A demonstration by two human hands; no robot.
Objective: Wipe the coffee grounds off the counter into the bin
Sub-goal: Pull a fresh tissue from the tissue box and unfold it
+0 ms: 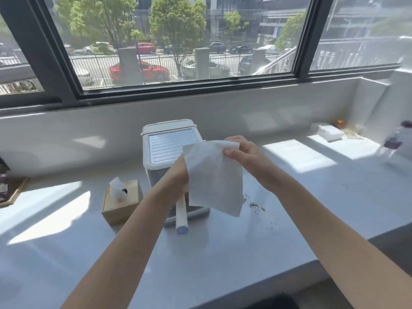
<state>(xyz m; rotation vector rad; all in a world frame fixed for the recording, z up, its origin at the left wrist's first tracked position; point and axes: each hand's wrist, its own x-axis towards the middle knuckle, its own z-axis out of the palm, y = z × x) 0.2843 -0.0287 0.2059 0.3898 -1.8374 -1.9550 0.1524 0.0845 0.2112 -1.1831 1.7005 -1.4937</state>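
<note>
A white tissue (214, 177) hangs spread out above the counter (223, 253). My right hand (243, 152) pinches its top corner and my left hand (178, 177) grips its left edge. Behind the tissue stands a small white desktop bin (166, 146) with a closed ribbed lid. A dustpan (196, 211) with a white, blue-tipped handle (181, 217) lies at the bin's foot, partly hidden by the tissue. Dark coffee grounds (256, 206) are scattered on the counter just right of the tissue's lower corner.
A wooden tissue box (121, 201) with a tissue sticking up sits left of the bin. A wooden tray (13, 192) is at the far left. A white box (330, 131), a small orange jar (340, 124) and a spray bottle (394, 139) stand at the far right.
</note>
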